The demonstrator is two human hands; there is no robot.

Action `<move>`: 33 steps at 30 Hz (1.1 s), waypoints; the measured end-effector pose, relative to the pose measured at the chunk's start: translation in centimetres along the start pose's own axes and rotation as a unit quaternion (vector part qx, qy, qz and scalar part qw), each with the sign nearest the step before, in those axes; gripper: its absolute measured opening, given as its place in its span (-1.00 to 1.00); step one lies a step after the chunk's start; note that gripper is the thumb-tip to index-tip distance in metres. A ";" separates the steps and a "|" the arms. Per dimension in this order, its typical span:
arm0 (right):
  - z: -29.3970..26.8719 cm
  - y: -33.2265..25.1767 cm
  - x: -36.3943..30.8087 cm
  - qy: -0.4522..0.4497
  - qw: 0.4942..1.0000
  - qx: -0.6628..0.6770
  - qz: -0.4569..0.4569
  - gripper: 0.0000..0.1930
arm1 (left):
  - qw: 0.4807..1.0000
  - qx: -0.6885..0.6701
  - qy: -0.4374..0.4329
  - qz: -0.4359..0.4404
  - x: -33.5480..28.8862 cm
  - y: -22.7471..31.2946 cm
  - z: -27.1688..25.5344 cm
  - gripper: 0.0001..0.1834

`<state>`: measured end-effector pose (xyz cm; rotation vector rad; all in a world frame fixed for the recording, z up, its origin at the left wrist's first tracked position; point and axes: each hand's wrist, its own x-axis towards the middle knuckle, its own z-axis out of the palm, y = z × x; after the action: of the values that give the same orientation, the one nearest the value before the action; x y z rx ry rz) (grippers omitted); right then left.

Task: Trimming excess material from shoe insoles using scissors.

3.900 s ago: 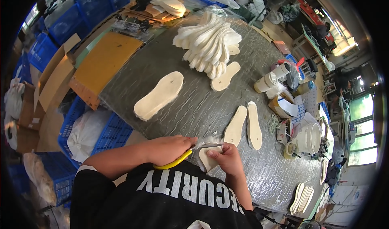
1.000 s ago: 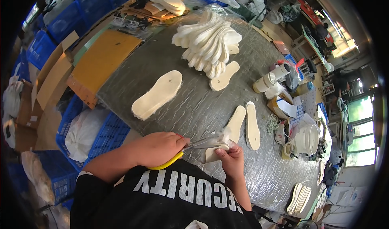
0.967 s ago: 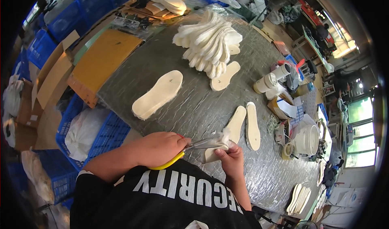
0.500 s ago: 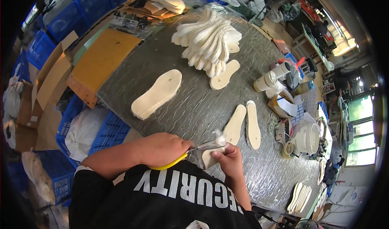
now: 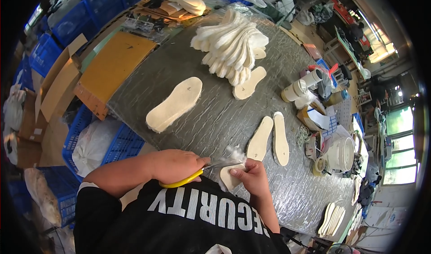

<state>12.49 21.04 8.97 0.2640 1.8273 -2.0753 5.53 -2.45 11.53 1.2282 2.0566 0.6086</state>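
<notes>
My left hand [image 5: 182, 164] is closed round the yellow-handled scissors [image 5: 181, 180], whose blades point right toward the insole in my other hand. My right hand [image 5: 252, 175] pinches that cream fleecy insole [image 5: 230, 176] close to my chest. A tuft of white fluff [image 5: 234, 155] stands at the insole's upper edge, beside the blades. Just beyond my right hand lie a cream insole [image 5: 260, 139] and a narrower insole [image 5: 281, 139]. A larger pair-like stack of insoles [image 5: 174, 105] rests farther left on the dark table [image 5: 211, 119].
A heap of fleecy insoles [image 5: 231, 43] sits at the table's far side, with a single insole [image 5: 249, 83] in front. Bottles [image 5: 294, 91] and a white tub [image 5: 340, 153] crowd the right edge. A blue crate [image 5: 107, 150] holding a white bag stands left of the table.
The scissors have drawn back slightly to the left, away from the insole. The fluff has spread larger along the insole's edge, and my right hand has shifted only a little.
</notes>
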 end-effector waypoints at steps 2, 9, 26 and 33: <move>0.0 -0.1 0.3 -0.007 1.000 -0.020 0.013 -0.83 | 0.999 -0.001 0.036 0.025 0.0 -0.3 0.3 -0.48; 0.2 0.5 0.7 -0.026 0.996 -0.070 0.052 -0.83 | 0.999 -0.027 -0.021 0.001 0.0 -0.1 -0.1 -0.47; 1.0 -1.1 0.5 -0.082 0.982 -0.132 0.112 -0.82 | 0.999 -0.011 -0.041 -0.002 -1.6 -0.6 0.1 -0.60; 0.1 0.8 0.4 -0.112 0.981 -0.151 0.049 -0.78 | 0.997 -0.072 -0.032 -0.001 -2.2 -1.3 1.2 -0.54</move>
<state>12.47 20.86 8.14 0.0367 1.9122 -1.6587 6.40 -4.94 10.54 1.1473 1.9256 0.6952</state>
